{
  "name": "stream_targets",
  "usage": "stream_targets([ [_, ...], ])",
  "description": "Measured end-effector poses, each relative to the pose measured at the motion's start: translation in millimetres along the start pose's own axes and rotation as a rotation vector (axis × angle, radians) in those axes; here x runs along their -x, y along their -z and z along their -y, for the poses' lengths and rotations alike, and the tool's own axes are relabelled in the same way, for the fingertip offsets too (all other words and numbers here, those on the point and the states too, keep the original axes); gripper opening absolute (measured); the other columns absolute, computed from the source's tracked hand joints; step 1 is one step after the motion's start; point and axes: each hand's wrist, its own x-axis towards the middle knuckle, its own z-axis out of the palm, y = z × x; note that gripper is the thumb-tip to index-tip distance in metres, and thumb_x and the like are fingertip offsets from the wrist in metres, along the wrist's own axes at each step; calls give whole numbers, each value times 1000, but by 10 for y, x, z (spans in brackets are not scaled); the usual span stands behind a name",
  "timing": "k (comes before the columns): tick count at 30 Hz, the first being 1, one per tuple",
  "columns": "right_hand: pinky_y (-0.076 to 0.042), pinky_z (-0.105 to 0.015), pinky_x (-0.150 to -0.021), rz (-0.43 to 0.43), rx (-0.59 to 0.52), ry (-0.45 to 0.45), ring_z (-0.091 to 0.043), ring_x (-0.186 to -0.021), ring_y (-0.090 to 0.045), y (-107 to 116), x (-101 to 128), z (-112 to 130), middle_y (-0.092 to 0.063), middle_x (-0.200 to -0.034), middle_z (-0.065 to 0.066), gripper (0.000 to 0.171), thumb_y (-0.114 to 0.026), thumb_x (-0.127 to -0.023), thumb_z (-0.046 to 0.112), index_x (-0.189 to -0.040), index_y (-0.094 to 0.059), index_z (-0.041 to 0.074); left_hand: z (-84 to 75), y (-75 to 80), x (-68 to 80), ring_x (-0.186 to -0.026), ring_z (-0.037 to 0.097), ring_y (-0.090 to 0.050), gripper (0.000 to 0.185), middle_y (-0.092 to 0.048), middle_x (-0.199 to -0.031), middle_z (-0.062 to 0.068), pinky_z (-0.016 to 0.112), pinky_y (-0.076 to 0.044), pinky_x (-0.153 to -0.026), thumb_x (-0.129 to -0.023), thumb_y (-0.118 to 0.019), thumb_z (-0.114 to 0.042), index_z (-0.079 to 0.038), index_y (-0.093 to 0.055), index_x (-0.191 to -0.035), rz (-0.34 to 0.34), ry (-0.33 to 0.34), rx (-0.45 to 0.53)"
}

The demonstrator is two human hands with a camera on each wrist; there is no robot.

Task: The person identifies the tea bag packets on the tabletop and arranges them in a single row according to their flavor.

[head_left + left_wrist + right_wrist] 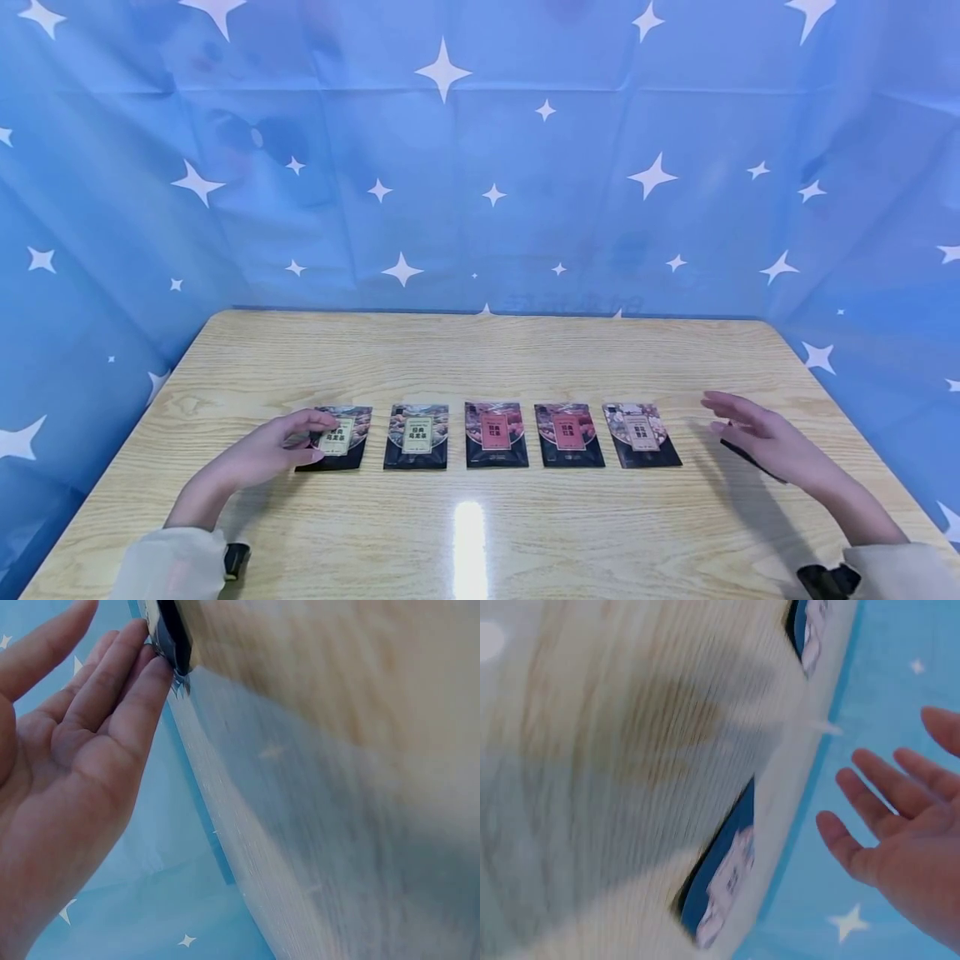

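Note:
My left hand is over the left edge of a tea packet with a green label, at the left end of a row. In the left wrist view the fingers are extended close to the dark packet and the thumb stands apart from them. My right hand hovers above another packet, which it mostly hides at the right end. The right wrist view shows those fingers spread and holding nothing, with a pale-labelled packet lying on the table below.
Between the hands lie a second green-labelled packet, two red-labelled packets, one left and one right, and a pale floral packet. The wooden table reaches back to a blue star-patterned cloth.

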Motion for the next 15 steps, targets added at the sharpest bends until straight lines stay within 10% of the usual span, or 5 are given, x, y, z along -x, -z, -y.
stream_targets([
  [8,-44,-16,-69,-2,-21,-132,20,-94,-37,148,153,-345,-40,-127,-34,50,-44,-98,17,-133,-30,-14,15,0,0,-119,47,-35,40,-43,-130,25,51,-42,-85,-91,-56,-11,2,-44,-127,-3,-3,-3],
  [15,-46,-31,-74,36,19,-249,-49,-110,-41,149,237,-531,-28,-127,-43,54,-43,-98,15,-131,-22,-21,28,12,-5,-120,46,-35,40,-43,-130,24,51,-41,-85,-91,-56,-10,1,-44,-128,-4,-3,-3],
])
